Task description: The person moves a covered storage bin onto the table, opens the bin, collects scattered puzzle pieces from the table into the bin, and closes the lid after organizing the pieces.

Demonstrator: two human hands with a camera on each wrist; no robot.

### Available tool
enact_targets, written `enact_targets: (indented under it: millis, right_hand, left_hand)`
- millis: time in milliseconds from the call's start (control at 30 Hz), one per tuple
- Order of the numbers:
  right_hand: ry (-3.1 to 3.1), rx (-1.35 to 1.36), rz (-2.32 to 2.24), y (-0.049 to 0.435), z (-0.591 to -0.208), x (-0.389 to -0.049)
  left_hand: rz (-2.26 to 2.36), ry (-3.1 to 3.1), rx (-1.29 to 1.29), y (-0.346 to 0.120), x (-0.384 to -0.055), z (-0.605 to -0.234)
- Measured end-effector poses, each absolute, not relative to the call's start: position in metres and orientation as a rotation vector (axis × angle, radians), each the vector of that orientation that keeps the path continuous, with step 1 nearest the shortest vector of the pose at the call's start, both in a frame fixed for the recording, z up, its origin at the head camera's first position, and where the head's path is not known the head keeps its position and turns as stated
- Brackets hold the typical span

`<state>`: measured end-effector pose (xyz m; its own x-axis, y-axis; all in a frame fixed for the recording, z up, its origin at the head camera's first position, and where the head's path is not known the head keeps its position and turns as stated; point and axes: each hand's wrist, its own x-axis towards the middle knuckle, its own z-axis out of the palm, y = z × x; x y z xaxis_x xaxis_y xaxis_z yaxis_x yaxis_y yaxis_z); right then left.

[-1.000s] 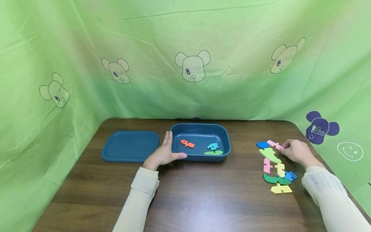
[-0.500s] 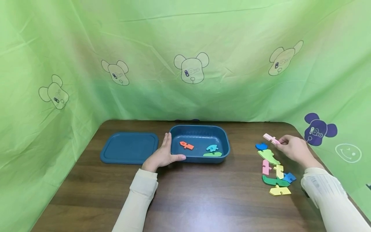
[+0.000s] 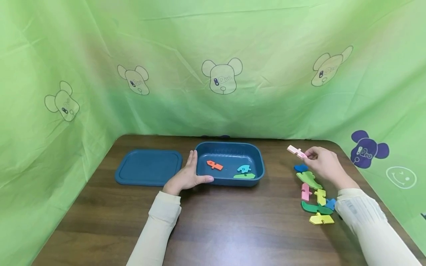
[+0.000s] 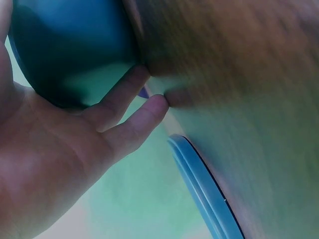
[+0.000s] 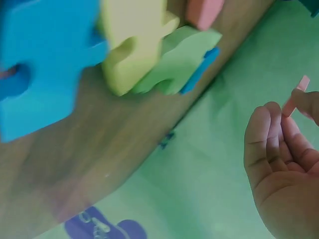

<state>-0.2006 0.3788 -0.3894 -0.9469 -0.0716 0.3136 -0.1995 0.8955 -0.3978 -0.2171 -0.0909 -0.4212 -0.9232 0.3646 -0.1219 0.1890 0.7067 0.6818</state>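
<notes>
My right hand (image 3: 321,163) pinches a light pink puzzle piece (image 3: 295,151) above the table, beyond the loose pieces. In the right wrist view, the pink piece (image 5: 303,86) sits between thumb and fingertips. My left hand (image 3: 187,176) rests against the left end of a dark blue box (image 3: 229,182), fingers straight along its side and thumb at the front rim. Inside the box lie an orange piece (image 3: 215,165), a light blue piece (image 3: 244,169) and a green piece (image 3: 244,176). In the left wrist view, the fingers (image 4: 137,124) extend beside the box wall.
A blue lid (image 3: 148,168) lies flat left of the box. Several puzzle pieces lie at the right: blue (image 3: 301,168), light green (image 3: 308,179), pink (image 3: 306,192), dark green (image 3: 316,208) and yellow (image 3: 321,219) among them. A green curtain (image 3: 166,92) hangs around the wooden table (image 3: 226,225).
My right hand has lifted the light pink piece off the table and carried it left, toward the box. The left hand keeps its place at the box.
</notes>
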Motion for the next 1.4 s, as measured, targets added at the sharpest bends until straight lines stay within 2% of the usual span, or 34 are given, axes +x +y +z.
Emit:
enact_targets:
  millis: [1400]
  right_hand:
    - [-2.723, 0.46, 0.717, 0.283, -0.371, -0.236]
  left_hand:
    - [1.025, 2.668, 0.445, -0.091, -0.22, -0.421]
